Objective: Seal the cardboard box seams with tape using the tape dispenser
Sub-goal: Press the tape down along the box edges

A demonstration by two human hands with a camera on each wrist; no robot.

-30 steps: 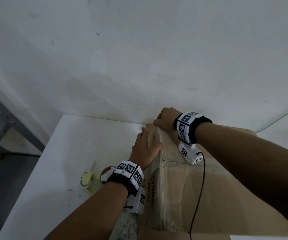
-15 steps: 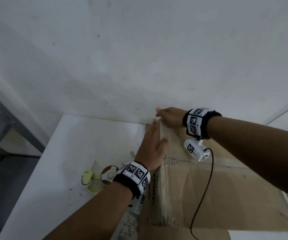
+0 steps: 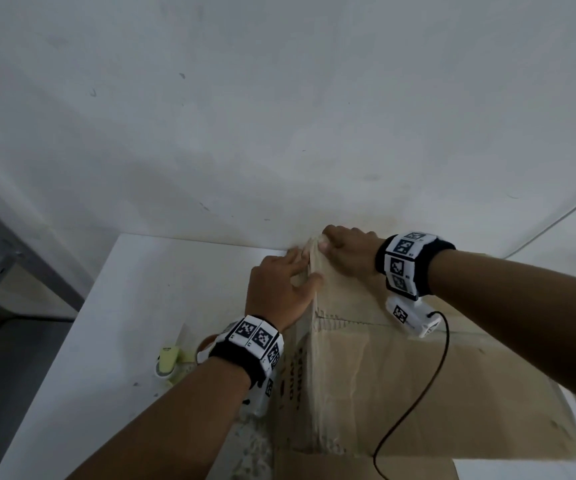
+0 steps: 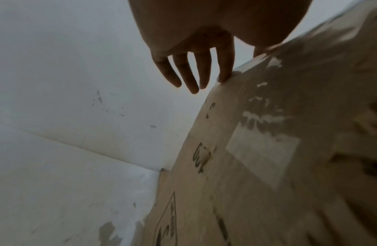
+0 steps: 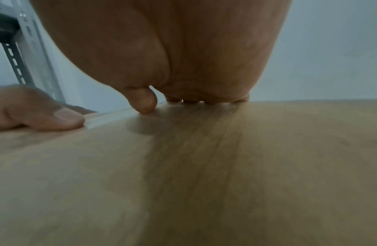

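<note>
The cardboard box (image 3: 487,410) stands on the white table (image 3: 123,306) against the wall, with clear tape (image 3: 317,382) running along its top left edge. My left hand (image 3: 279,289) lies against the box's left side near the far end, fingers (image 4: 193,71) straight and the thumb (image 5: 46,114) over the taped edge. My right hand (image 3: 345,254) is at the far left corner, with its bent fingertips and thumb tip (image 5: 145,104) pressing on the box top (image 5: 183,166). The yellow-green tape dispenser (image 3: 170,358) sits on the table left of the box, partly hidden by my left wrist.
A white wall (image 3: 279,116) rises directly behind the box. A grey metal shelf frame (image 3: 9,251) stands at the left past the table edge. A black cable (image 3: 414,403) trails from my right wrist across the box top. The box side carries printed lettering (image 4: 202,158).
My right hand's fingers, stretched flat over the far corner half a second ago, are now bent with their tips on the tape. My left hand stays by the taped edge, shifted slightly.
</note>
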